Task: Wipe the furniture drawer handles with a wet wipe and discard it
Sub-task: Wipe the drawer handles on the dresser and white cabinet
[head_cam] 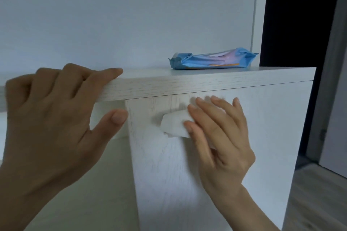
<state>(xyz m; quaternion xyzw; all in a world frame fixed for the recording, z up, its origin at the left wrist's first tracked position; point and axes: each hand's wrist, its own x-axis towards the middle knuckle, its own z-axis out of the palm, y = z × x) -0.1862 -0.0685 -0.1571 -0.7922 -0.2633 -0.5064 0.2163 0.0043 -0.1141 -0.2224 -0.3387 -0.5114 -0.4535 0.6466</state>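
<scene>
Left hand [50,118]: nearest to me, at 9 o'clock from the wipe. Its fingers are curled over the front edge of the desk [187,84] with the thumb tucked under, gripping to steady it.
Wet wipe [175,124]: folded into a white pad and wrapped over the drawer handle, high on the drawer front [262,137] just under the top.
Handle: hidden under the wipe, so I cannot tell its shape or how much has been cleaned.
Right hand [219,137]: comes up from 5 o'clock. The thumb and fingers pinch the wipe against the handle, and the fingertips are blurred.
Slip risk: the pinch covers only the right part of the pad, so a hard stroke towards 9 o'clock could peel the loose end away, leaving bare fingers rubbing the handle.
Pull risk: any outward tug could slide the drawer open, and the left hand's thumb sits right beside the drawer's edge.
Missed spots: the underside and back of the handle are likely to be skipped if the pad only passes across the front.
Wipes pack [212,59]: blue and crumpled, lying on the desk at 1 o'clock near the right end, well apart from both hands. A jolt to the desk might nudge it.
Discarding: no bin is in view, only a dark doorway [296,24] at 2 o'clock.
</scene>
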